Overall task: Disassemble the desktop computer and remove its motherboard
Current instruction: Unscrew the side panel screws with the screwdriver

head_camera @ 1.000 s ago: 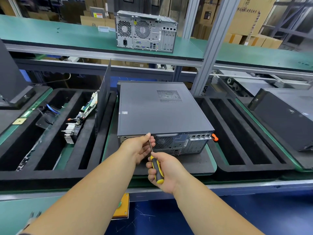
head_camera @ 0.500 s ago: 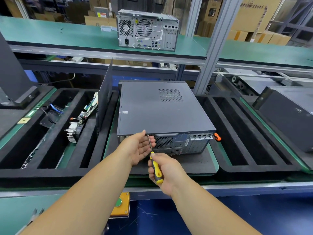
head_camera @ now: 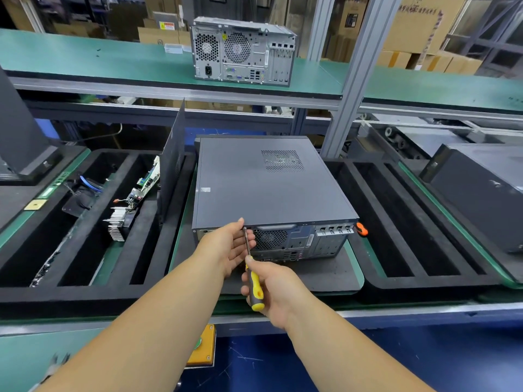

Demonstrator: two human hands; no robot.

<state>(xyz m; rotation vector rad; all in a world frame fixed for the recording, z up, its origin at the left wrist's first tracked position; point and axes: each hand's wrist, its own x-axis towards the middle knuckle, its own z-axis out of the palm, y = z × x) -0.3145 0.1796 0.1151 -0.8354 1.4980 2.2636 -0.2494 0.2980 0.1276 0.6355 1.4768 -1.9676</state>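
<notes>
Right hand (head_camera: 271,290) grips yellow-black screwdriver (head_camera: 252,274) at dark grey metal desktop case (head_camera: 268,185) rear screw. Left hand (head_camera: 229,247) loosely open beside shaft (cover on, motherboard not out)

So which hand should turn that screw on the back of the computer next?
The right hand, probably. It already grips the yellow-and-black screwdriver, whose tip sits at the screw on the computer. The left hand lies open beside the shaft, holding no tool.
</notes>
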